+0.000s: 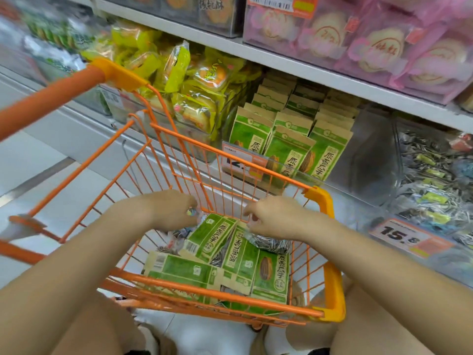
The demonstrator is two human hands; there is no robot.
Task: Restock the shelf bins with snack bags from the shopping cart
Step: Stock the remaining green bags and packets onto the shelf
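An orange wire shopping cart (330,283) stands in front of the shelf. Inside lie several green and tan sunflower-seed bags (212,237) and clear packets of striped seeds (271,243). My left hand (171,210) reaches into the cart with curled fingers that pinch a small clear packet at its far left. My right hand (276,219) grips the top of a clear seed packet just right of the green bags. On the shelf behind, a bin (291,139) holds upright rows of the same green bags.
Left of the green-bag bin, a clear bin holds yellow snack packs (194,80). At the right, a bin of small striped seed packets (432,180) carries a 15.8 price tag (401,235). Pink pastry boxes (358,39) fill the upper shelf. The cart handle (51,98) juts left.
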